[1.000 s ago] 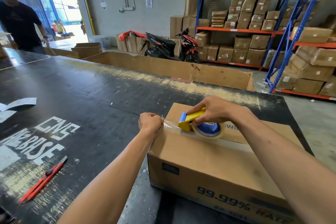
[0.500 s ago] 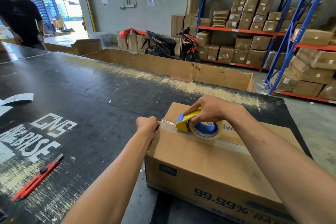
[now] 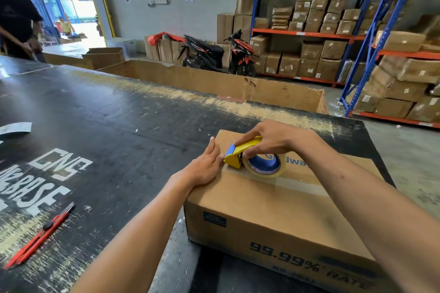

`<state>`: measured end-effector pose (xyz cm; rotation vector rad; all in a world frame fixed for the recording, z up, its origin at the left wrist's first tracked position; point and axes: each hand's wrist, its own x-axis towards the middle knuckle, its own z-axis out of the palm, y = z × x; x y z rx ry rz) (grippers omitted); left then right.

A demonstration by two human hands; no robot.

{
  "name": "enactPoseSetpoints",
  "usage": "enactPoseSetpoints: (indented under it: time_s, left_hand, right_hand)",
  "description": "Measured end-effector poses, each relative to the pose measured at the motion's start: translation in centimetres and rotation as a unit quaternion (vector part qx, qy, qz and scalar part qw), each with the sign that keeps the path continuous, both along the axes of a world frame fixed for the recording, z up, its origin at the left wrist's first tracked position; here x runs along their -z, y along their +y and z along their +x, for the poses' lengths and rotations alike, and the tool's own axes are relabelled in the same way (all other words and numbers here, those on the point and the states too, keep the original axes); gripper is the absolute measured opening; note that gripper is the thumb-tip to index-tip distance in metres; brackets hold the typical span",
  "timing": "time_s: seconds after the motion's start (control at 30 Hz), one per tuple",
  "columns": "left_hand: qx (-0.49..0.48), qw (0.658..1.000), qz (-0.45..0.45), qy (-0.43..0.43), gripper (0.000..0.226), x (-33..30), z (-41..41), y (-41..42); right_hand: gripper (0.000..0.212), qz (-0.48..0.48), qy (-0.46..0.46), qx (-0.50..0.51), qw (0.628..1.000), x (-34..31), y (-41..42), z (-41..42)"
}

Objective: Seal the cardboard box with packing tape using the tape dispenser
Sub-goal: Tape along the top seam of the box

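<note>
A brown cardboard box with blue print lies on the black table at lower right. A strip of clear tape runs along its top seam. My right hand grips the yellow and blue tape dispenser, whose clear tape roll rests on the box top near the left end. My left hand lies flat on the box's top left edge, fingers stretched out and touching the dispenser's front.
A red utility knife lies on the black table at lower left. A person in black stands at the far left. A long open carton borders the table's far side. Shelves of boxes and two scooters stand behind.
My left hand has opened from a fist pinching the tape end to a flat palm pressed on the box edge. The dispenser has stayed at the box's left end.
</note>
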<state>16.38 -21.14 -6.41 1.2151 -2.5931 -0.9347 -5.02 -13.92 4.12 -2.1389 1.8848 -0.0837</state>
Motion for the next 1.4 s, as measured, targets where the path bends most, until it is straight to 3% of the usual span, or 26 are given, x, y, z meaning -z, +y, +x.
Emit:
enactPoseSetpoints:
  time_s: [0.3, 0.47, 0.8, 0.97, 1.4]
  left_hand:
    - [-0.002, 0.999, -0.022, -0.031, 0.067, 0.7, 0.2, -0.2]
    - [0.007, 1.0, -0.018, -0.021, 0.066, 0.6, 0.2, 0.0]
    - [0.1, 0.964, -0.181, -0.17, 0.071, -0.9, -1.0, 1.6]
    - [0.198, 0.95, -0.192, -0.148, 0.069, 0.5, -5.8, 6.4]
    - [0.203, 0.947, -0.201, -0.149, 0.068, 0.7, -6.4, 6.7]
  right_hand:
    - [0.046, -0.02, 0.019, -0.025, 0.999, -0.5, 2.3, -0.6]
    - [0.044, -0.004, 0.053, -0.007, 0.999, -1.2, 5.8, -5.2]
    - [0.043, -0.024, 0.067, -0.014, 0.997, 0.1, 6.9, -6.5]
    - [0.042, -0.04, 0.073, -0.029, 0.996, 0.8, 6.6, -6.8]
    - [0.05, 0.0, 0.048, -0.011, 0.999, -0.3, 8.0, -7.1]
